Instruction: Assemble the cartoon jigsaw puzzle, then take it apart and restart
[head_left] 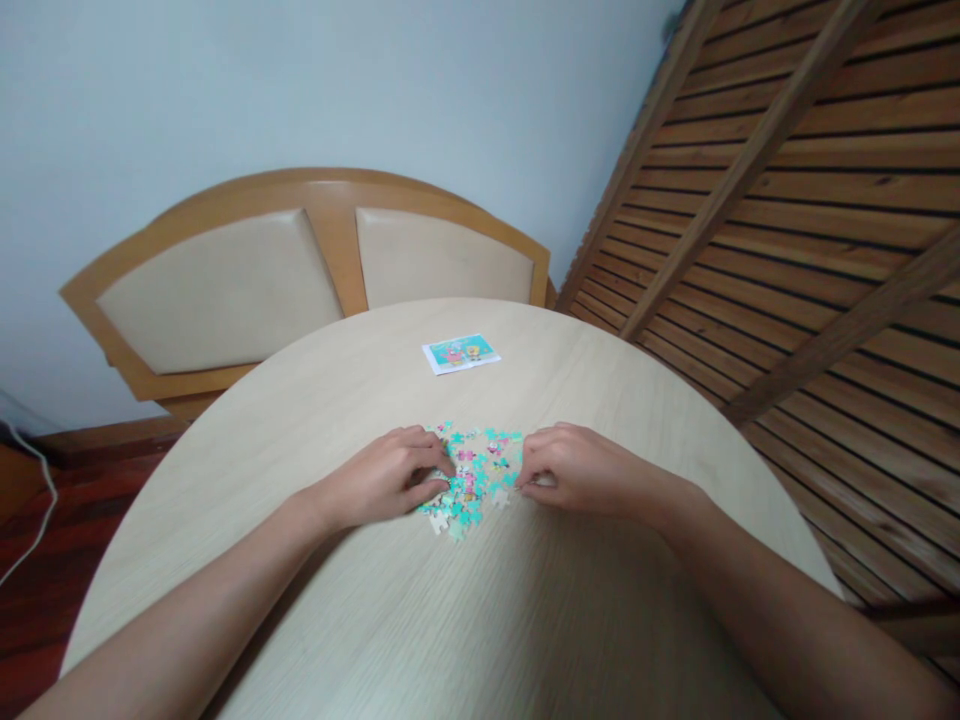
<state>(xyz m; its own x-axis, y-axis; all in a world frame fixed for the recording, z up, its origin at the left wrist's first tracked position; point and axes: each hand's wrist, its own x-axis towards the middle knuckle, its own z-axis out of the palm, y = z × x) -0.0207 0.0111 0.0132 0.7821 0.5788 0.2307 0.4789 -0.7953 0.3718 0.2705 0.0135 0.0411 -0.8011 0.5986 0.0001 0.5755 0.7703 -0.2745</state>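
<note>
A small heap of loose puzzle pieces (478,474), mostly turquoise with some pink and white, lies in the middle of a round pale wooden table (450,620). My left hand (390,475) rests on the heap's left side, fingers curled down onto the pieces. My right hand (574,468) sits at the heap's right edge, its fingers pinched together over a pale piece (544,481) on the table. Both forearms reach in from the near edge.
A small picture card (460,353) with cartoon figures lies farther back on the table. Behind the table stands a wooden headboard-like panel (300,270) with two beige pads. A slatted wooden frame (787,200) leans at the right. A white cable (34,500) hangs at the left.
</note>
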